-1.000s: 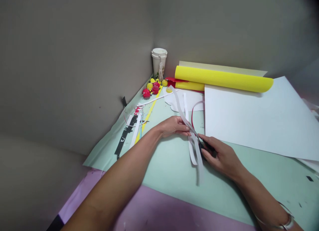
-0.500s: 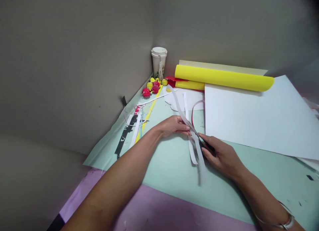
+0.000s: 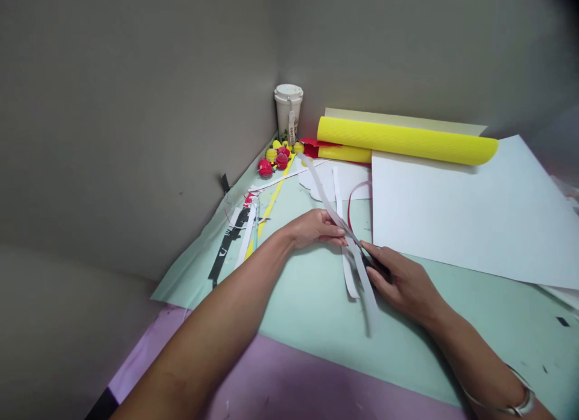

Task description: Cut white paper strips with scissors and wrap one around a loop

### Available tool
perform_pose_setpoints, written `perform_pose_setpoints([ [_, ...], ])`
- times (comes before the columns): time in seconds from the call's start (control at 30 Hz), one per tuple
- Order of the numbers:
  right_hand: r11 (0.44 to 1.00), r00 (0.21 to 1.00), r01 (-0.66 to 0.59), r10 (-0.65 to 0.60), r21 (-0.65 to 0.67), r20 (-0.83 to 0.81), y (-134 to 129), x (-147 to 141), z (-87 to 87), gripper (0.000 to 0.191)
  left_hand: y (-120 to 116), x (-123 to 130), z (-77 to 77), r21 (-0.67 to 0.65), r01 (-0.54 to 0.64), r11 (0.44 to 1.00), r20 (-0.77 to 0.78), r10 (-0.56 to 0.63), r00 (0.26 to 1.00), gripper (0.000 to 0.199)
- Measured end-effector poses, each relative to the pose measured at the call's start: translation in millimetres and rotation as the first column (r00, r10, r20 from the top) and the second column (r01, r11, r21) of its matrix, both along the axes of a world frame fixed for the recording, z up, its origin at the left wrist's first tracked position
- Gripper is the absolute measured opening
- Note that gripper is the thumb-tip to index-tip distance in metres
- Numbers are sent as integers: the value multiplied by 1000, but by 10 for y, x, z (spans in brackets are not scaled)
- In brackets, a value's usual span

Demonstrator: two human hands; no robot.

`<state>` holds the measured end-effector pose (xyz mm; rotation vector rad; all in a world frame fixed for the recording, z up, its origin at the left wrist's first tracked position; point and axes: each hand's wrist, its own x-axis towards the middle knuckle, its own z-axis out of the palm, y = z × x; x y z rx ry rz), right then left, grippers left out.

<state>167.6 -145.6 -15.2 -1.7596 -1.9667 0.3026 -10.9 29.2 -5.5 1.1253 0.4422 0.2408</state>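
My left hand (image 3: 319, 228) pinches a long, thin white paper strip (image 3: 319, 187) that runs from near the back of the table toward me, its near end blurred. My right hand (image 3: 400, 281) is closed around a pair of scissors (image 3: 373, 264) with black handles, most of them hidden by the fingers. The blades lie along the strip, close to my left fingertips. Beneath both hands another white strip (image 3: 349, 278) rests on the pale green sheet (image 3: 307, 305).
Behind are a yellow corrugated roll (image 3: 407, 141), a large white sheet (image 3: 465, 221) and a lidded cup (image 3: 288, 109). Several red and yellow balls (image 3: 281, 160) sit by the cup. Black scraps (image 3: 220, 260) and a yellow strip (image 3: 274, 200) lie at left, beside the wall.
The near end of the white paper strip has swung slightly to the right. Both hands keep nearly the same place and grip.
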Motion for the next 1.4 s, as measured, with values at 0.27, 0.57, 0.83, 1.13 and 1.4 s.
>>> perform_pose_setpoints([
  [0.27,1000,1000,-6,6,14,-4,-3,7,-11,48,5,-11,-6,-9,14,1000,15,-13,1000,26],
  [0.57,999,983,36,-36,-5,-178,19,4,9,42,-9,-17,46,-8,12,1000,0,-12,1000,32],
  [0.83,991,939,123,-133,-50,-319,11,15,52,42,8,-36,32,-5,-6,1000,-12,6,1000,35],
  [1.13,974,760,97,-207,-207,-617,11,-10,59,38,15,-36,36,32,-43,999,40,42,998,36],
  [1.4,974,800,61,-179,-220,-573,12,49,23,48,59,-36,2,-2,-78,997,27,78,997,32],
])
